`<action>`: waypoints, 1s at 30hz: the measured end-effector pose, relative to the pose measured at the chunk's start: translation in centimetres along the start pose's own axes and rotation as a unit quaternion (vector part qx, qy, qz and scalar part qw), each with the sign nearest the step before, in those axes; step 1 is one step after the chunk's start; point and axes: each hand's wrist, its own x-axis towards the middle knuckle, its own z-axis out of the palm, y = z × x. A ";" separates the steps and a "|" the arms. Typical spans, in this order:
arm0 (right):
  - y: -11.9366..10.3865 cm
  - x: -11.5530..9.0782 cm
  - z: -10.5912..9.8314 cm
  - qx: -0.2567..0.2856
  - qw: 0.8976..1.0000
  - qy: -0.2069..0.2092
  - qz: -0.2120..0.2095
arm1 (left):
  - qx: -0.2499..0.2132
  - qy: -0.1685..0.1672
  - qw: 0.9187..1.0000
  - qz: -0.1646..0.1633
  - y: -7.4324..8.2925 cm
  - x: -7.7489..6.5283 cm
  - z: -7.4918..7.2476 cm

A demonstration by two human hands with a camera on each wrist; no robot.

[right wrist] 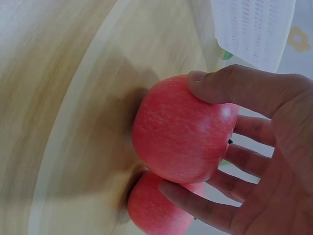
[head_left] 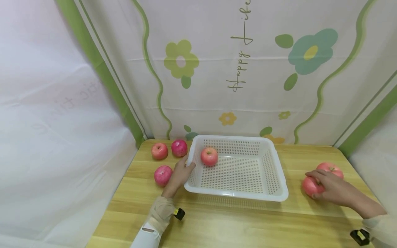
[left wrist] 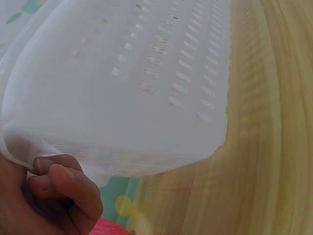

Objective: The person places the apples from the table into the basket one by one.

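Note:
A white plastic basket (head_left: 235, 195) with slotted walls stands on the table, one red apple (head_left: 209, 157) inside near its left wall. My left hand (head_left: 181, 173) grips the basket's left rim, and the left wrist view shows curled fingers (left wrist: 73, 183) at that edge. On the right, my right hand (head_left: 335, 188) holds a pinkish-red apple (right wrist: 181, 132) between thumb and fingers. This apple seems to be on or just above the tabletop; I cannot tell which. Another apple (head_left: 332, 168) lies right behind it, partly covered by the hand.
Left of the basket are three apples: one light red (head_left: 159, 151), one dark pink (head_left: 179, 148) and one pink (head_left: 163, 175) close to my left forearm. The wooden table (head_left: 223, 224) ends at a flower-printed curtain (head_left: 211, 103) behind the basket.

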 end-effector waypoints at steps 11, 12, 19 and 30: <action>-0.3 0.8 -1.5 0.001 1.000 -0.007 0.022 | -0.002 0.001 1.000 0.007 0.1 -0.1 0.0; -0.3 0.8 -1.6 -0.002 1.000 -0.004 0.019 | -0.002 0.002 1.000 0.007 0.1 -0.1 0.0; -0.3 1.1 -2.3 -0.001 1.000 -0.013 0.022 | 0.000 0.004 1.000 0.015 0.1 -0.1 0.1; -0.6 1.7 -3.7 -0.002 1.000 -0.016 0.027 | -0.002 0.006 1.000 0.010 0.1 0.0 0.1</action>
